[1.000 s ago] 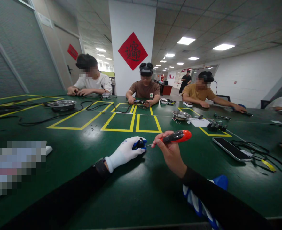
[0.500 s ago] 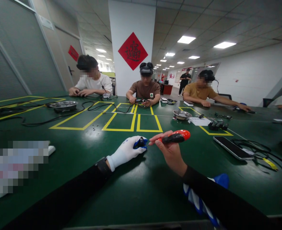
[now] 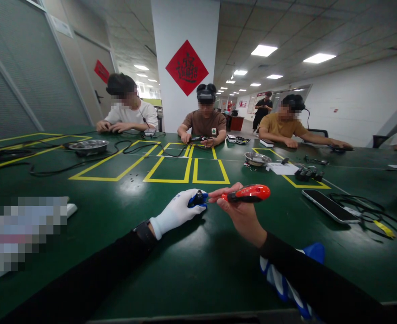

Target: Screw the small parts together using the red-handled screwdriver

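My left hand (image 3: pixel 181 210), in a white glove with blue fingertips, is closed around a small black part (image 3: pixel 198 198) with a round metallic end pointing up. The part's exact kind is too small to make out. My bare right hand (image 3: pixel 241 213) grips a red and black screwdriver (image 3: pixel 250 193), its handle lying to the right. The screwdriver's thin shaft runs left toward the black part, and the tip is hidden at the gloved fingers. Partly under my right forearm lies a blue and white glove (image 3: pixel 315 254).
A phone (image 3: pixel 330 207) and black cables (image 3: pixel 370 209) lie to the right. Metal bowls (image 3: pixel 257 158) (image 3: pixel 88 146), a paper sheet (image 3: pixel 282 168) and black parts (image 3: pixel 308 173) are farther off. Yellow tape (image 3: pixel 166 181) marks the green table (image 3: pixel 117 288). Several people sit opposite.
The screwdriver handle has turned a little, showing more of its red side. My left hand keeps hold of the black part. The camera view has shifted slightly.
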`<state>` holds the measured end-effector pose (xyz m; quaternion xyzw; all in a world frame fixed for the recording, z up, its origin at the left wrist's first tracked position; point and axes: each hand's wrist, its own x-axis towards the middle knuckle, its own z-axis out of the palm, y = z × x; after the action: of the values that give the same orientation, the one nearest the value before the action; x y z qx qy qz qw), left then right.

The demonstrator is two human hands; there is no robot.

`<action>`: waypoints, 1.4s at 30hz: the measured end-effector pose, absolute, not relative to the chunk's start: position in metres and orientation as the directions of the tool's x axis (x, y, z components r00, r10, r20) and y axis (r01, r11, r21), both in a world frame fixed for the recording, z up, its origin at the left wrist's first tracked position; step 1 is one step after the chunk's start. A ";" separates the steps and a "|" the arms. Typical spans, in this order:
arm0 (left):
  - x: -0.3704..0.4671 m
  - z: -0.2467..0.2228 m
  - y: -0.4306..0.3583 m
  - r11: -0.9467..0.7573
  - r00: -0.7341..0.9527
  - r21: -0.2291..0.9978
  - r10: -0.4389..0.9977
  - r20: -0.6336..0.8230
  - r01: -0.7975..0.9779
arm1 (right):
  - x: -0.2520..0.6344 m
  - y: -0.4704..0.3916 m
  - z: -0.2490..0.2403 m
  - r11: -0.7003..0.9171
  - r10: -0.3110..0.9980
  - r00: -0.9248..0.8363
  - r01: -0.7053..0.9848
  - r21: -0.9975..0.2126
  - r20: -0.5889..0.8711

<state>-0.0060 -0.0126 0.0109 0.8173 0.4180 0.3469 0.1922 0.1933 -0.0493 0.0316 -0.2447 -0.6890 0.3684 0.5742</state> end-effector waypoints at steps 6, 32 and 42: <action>-0.005 0.014 -0.014 -0.567 0.405 0.622 0.823 0.399 0.539 | 0.188 -0.049 0.026 0.545 0.788 -0.164 -0.262 -0.797 0.593; -0.006 0.011 -0.013 -0.574 0.408 0.593 0.818 0.404 0.564 | 0.193 -0.051 0.035 0.583 0.794 -0.158 -0.080 -0.809 0.588; -0.005 0.012 -0.012 -0.564 0.410 0.619 0.825 0.389 0.547 | 0.196 -0.048 0.030 0.564 0.806 -0.252 0.053 -0.824 0.536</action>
<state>-0.0055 -0.0125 0.0121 0.8148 0.4210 0.3433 0.2025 0.1964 -0.0477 0.0304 -0.3035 -0.7073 0.3545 0.5309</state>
